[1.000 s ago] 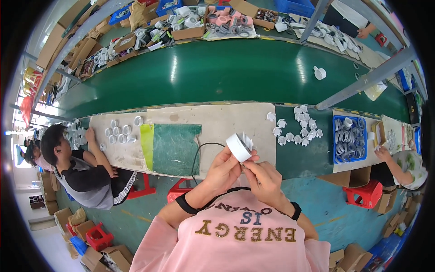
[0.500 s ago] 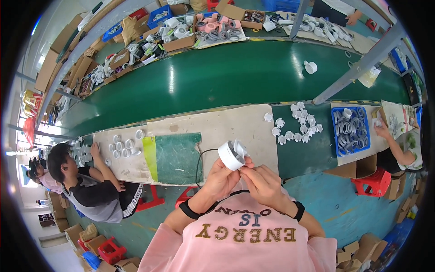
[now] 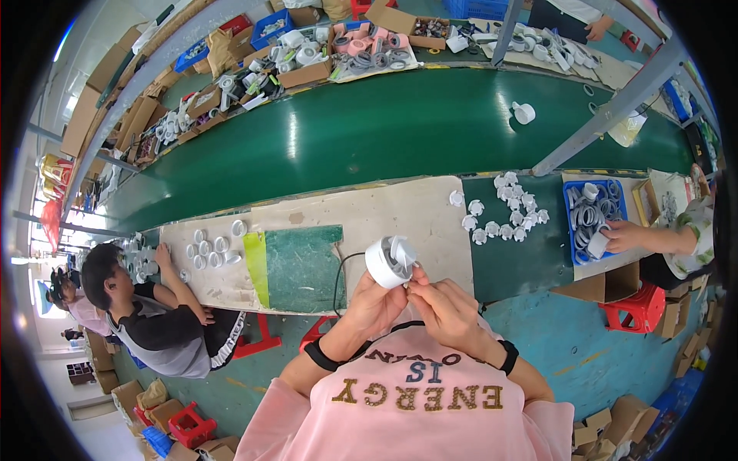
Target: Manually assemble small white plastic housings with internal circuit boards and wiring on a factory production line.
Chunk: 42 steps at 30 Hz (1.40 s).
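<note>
A white round plastic housing (image 3: 383, 265) is held up over the near edge of the workbench, its opening tilted to the right. Inside it sits a white finned piece (image 3: 401, 252) that stands partly out of the opening. My left hand (image 3: 374, 304) is closed round the underside of the housing. Beside its lower right edge, my right hand (image 3: 446, 307) has thumb and fingers pressed together in a pinch. Whatever small thing those fingers hold is hidden. A dark cable (image 3: 338, 278) runs on the bench left of my left hand.
White finned parts (image 3: 492, 229) lie in a group at right, near a blue crate (image 3: 570, 219) of grey rings. White rings (image 3: 205, 247) stand left of a green mat (image 3: 301, 265). Beyond runs a green conveyor belt (image 3: 369, 123). Co-workers sit on both sides; a metal post (image 3: 607, 115) rises right.
The housing has turned so that its opening shows more to me. At right, a co-worker's hand has come over the blue crate with a white part. The white piece on the belt shifted slightly left.
</note>
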### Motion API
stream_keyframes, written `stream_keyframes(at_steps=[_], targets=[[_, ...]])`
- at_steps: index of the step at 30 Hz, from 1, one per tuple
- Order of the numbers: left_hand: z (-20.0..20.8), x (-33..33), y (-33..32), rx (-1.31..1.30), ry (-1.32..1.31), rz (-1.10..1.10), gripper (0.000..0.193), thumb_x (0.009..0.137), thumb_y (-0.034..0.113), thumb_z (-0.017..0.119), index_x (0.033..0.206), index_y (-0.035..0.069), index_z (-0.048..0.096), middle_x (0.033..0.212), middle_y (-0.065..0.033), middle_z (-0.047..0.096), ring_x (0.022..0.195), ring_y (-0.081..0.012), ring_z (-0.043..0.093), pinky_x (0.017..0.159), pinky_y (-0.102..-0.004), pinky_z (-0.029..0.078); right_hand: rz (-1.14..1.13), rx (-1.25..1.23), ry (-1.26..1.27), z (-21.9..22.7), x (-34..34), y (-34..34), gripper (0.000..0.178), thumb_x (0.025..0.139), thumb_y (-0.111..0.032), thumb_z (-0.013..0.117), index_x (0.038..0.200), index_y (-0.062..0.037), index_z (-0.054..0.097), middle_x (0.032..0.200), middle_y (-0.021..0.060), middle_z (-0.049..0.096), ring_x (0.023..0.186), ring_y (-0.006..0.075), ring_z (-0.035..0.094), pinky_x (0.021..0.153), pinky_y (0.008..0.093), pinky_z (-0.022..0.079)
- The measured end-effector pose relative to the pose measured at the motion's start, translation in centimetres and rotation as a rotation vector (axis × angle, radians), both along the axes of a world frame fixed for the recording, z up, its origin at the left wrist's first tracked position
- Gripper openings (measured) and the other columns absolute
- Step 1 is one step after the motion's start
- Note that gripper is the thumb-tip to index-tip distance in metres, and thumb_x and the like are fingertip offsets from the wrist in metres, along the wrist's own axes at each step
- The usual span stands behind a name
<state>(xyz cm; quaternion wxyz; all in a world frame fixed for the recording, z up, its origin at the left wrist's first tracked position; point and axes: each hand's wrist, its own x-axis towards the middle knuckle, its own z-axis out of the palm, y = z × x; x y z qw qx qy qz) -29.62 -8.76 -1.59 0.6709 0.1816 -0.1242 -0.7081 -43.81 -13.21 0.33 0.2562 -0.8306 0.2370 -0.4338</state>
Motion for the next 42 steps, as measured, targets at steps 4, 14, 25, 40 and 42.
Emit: stream_keyframes(at_steps=[4, 14, 25, 40, 42], targets=[[0.1, 0.1, -0.1, 0.025, -0.004, -0.008, 0.029, 0.086, 0.013, 0.055, 0.111, 0.001, 0.048, 0.104, -0.0140, 0.056, 0.099, -0.0237, 0.055, 0.089, -0.0338, 0.043, -0.013, 0.072, -0.036, -0.1, 0.0, 0.1, 0.024, 0.070, 0.003, 0.066, 0.093, 0.0018, 0.059, 0.070, 0.0094, 0.057, 0.057, 0.0214, 0.055, 0.050, 0.0294, 0.045], [0.0, 0.0, -0.3, 0.040, 0.057, -0.003, 0.033, 0.086, 0.015, 0.056, 0.114, 0.000, 0.046, 0.107, -0.0138, 0.055, 0.102, -0.0241, 0.054, 0.091, -0.0343, 0.043, -0.051, 0.084, -0.046, 0.2, 0.3, -0.1, 0.019, 0.070, 0.003, 0.068, 0.087, -0.0002, 0.060, 0.071, 0.0088, 0.061, 0.053, 0.0187, 0.054, 0.045, 0.0267, 0.042], [0.5, -0.2, -0.7, 0.072, 0.061, -0.011, 0.040, 0.086, 0.018, 0.056, 0.119, 0.000, 0.043, 0.114, -0.0135, 0.052, 0.108, -0.0246, 0.051, 0.095, -0.0361, 0.041, -0.056, 0.168, -0.019, -0.1, 0.0, -0.4, 0.017, 0.073, 0.001, 0.066, 0.088, -0.0005, 0.060, 0.071, 0.0087, 0.061, 0.052, 0.0157, 0.055, 0.046, 0.0245, 0.043], [1.3, -0.3, -2.1, 0.357, -0.209, 0.013, 0.023, 0.090, 0.021, 0.052, 0.104, 0.005, 0.045, 0.107, -0.0127, 0.055, 0.103, -0.0226, 0.055, 0.086, -0.0381, 0.048, 0.034, 1.016, -0.167, -0.8, 0.1, -0.4, 0.017, 0.082, -0.004, 0.060, 0.099, -0.0008, 0.060, 0.081, 0.0043, 0.065, 0.068, 0.0067, 0.058, 0.057, 0.0194, 0.047], [1.4, -0.3, -2.1, 0.356, -0.212, 0.010, 0.023, 0.090, 0.021, 0.051, 0.106, 0.005, 0.044, 0.107, -0.0126, 0.055, 0.104, -0.0227, 0.055, 0.086, -0.0387, 0.049, 0.041, 1.005, -0.167, -0.9, 0.1, -0.4, 0.017, 0.082, -0.004, 0.060, 0.099, -0.0008, 0.060, 0.080, 0.0043, 0.065, 0.067, 0.0066, 0.058, 0.056, 0.0195, 0.047]])
